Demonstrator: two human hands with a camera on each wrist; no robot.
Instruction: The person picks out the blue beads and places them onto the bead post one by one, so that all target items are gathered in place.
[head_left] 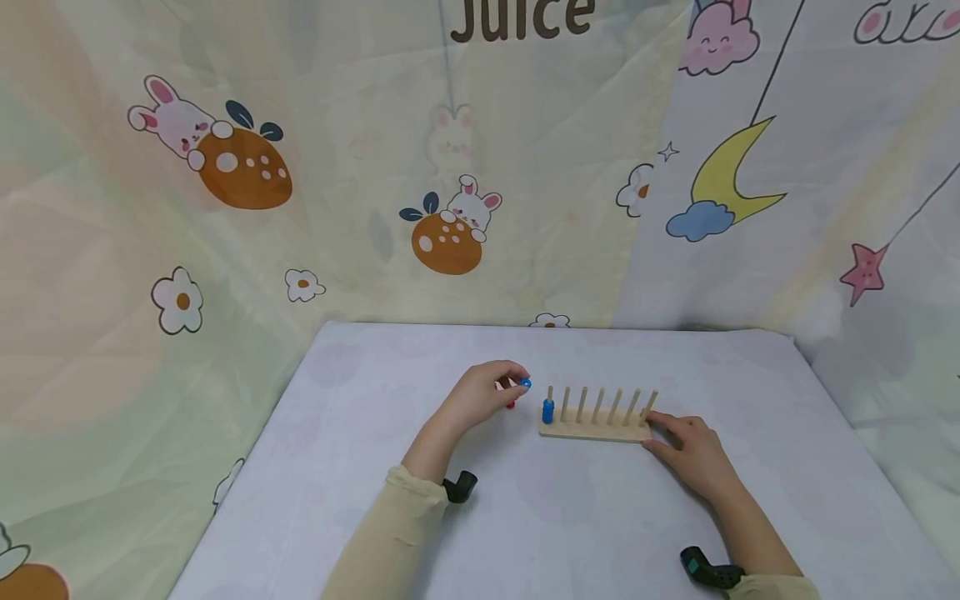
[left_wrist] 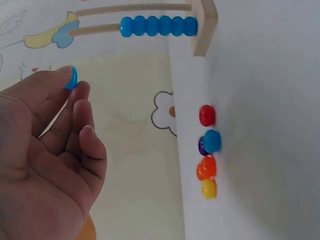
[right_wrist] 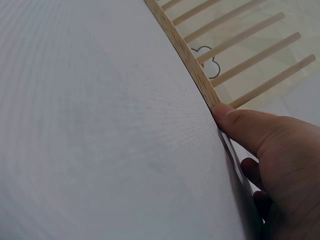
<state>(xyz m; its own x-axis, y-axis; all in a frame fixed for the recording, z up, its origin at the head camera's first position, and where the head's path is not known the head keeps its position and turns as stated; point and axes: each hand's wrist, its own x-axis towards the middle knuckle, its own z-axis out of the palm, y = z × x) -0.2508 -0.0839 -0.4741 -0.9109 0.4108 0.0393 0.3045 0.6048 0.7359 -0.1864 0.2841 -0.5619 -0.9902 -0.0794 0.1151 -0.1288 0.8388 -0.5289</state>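
My left hand (head_left: pixel 483 392) pinches a blue bead (head_left: pixel 526 383) between thumb and forefinger, left of a wooden peg board (head_left: pixel 596 432) and a little above the table. The left wrist view shows the same bead (left_wrist: pixel 73 79) at the fingertips, the other fingers loosely curled. Blue beads (left_wrist: pixel 159 26) are stacked on the leftmost peg, whose upper part is bare; the other pegs carry none. My right hand (head_left: pixel 693 450) grips the board's right end. In the right wrist view its thumb (right_wrist: pixel 235 117) presses the base edge (right_wrist: pixel 192 62); its other fingers are partly hidden.
Loose beads lie on the white table (head_left: pixel 570 517) under my left hand: a red bead (left_wrist: pixel 207 115), a blue one (left_wrist: pixel 212 141) over a purple one, orange (left_wrist: pixel 206 168) and a yellow bead (left_wrist: pixel 209 188). A printed cloth (head_left: pixel 360 167) hangs behind the table's back edge.
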